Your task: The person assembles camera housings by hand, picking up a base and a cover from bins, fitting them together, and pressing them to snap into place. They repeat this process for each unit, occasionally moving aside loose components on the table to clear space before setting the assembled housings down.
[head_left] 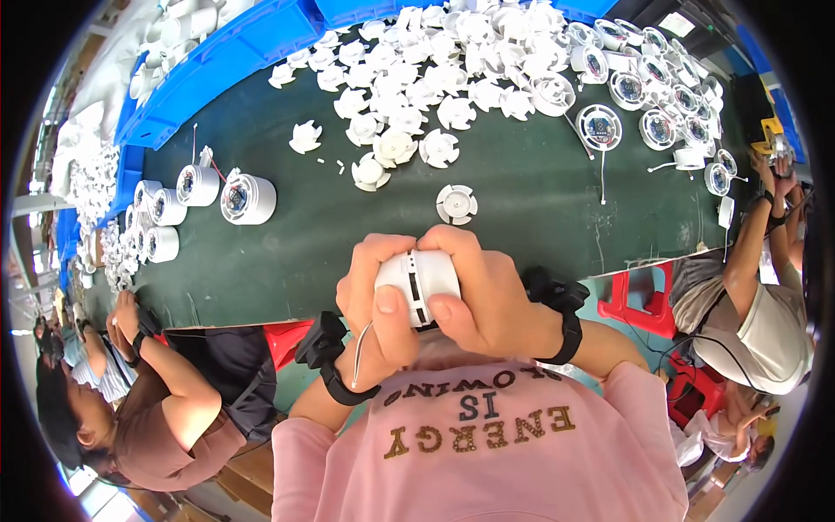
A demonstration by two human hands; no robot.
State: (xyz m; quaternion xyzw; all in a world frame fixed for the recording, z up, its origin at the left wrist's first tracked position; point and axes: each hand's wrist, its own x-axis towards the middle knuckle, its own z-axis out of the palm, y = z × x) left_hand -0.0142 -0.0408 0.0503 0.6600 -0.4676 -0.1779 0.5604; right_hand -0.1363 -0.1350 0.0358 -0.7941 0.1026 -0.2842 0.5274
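Pink shirt cloth (pixel 531 478) filled the lower middle of the frame, and just above it I saw both bare hands closed around one white round casing (pixel 442 274). It sat at the centre of the frame, raised in front of the chest near the bench (pixel 304 278) edge, the left hand (pixel 380 306) clamped on its left side and the right hand (pixel 491 291) on its right. Its dark slotted seam ran nearly up and down between the two thumbs, so its axis lay roughly left to right, from palm to palm, neither hand nearer. A pale wire (pixel 362 348) trailed by the left wrist; where it began I couldn't tell. Just above the hands, nearer the right one's fingers, a single white fan wheel (pixel 457 204) lay flat, apart from the heaped wheels (pixel 404 117) at upper centre.
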